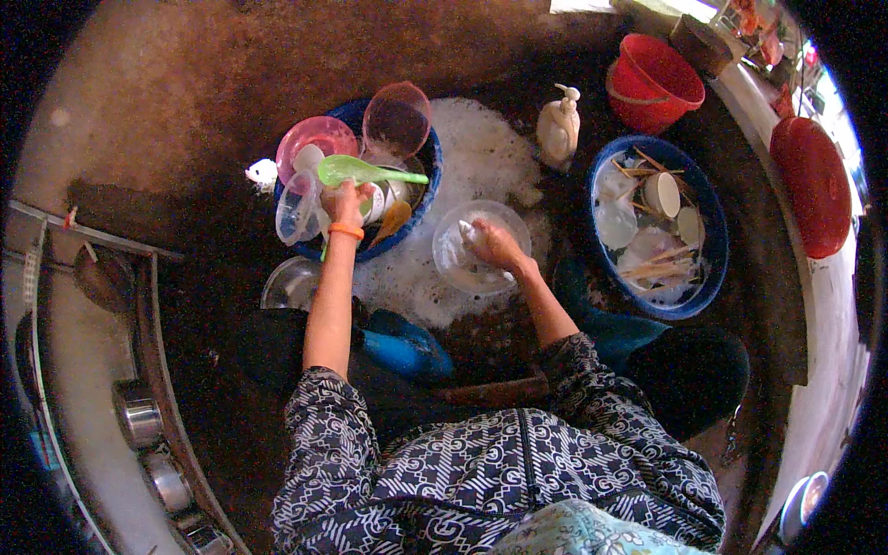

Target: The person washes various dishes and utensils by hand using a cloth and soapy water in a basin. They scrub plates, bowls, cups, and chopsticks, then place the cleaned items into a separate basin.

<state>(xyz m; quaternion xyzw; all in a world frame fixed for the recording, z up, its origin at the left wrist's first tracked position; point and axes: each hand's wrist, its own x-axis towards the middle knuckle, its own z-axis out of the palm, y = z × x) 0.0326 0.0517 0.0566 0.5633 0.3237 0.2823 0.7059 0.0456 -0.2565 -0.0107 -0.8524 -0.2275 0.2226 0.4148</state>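
Observation:
My left hand [344, 200] grips a light green spoon [379, 173] over a blue tub [431, 191] of dishes. The spoon's broad end points left and its handle right. My right hand [497, 243] is closed inside a clear round bowl [481, 280] that stands on the foamy floor. Something white shows at its fingertips; whether it is a scrubber or only suds I cannot tell. Around my left hand in the tub are a pink bowl [319, 134], a clear pink strainer-like bowl [398, 116], a clear plastic container [294, 211] and a brownish-orange spoon [394, 220].
A second blue tub [720, 250] at right holds cups, bowls and several chopsticks in water. Beyond it stand a cream pump bottle [558, 129] and a red bucket [647, 88]. A red basin [810, 185] leans at far right. Metal pots [141, 416] line a left shelf. Suds [476, 148] cover the floor's middle.

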